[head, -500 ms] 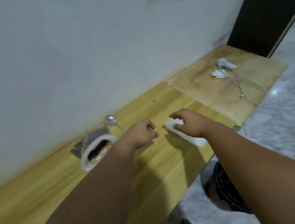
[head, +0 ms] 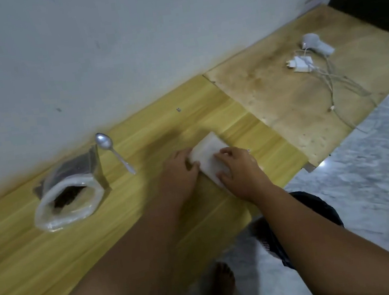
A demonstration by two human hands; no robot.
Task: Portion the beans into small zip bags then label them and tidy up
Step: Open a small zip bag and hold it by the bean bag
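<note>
The wooden table (head: 54, 262) lay under both hands. Well left of them stood the open bean bag (head: 67, 195), a spoon (head: 114, 151) between. A white stack of zip bags (head: 208, 154) lay flat beneath the hands: the left hand (head: 179, 172) pinched its near corner, the right hand (head: 239, 168) pressed fingers spread on top.

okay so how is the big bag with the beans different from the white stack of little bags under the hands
The bean bag stands open with its rim rolled down, dark beans showing inside; the stack of small bags lies flat and looks empty.
The bean bag is bulkier and sits untouched beside the spoon; the stack is thin, with the left hand and right hand on it.
Both are pale plastic resting on the yellow tabletop.
</note>
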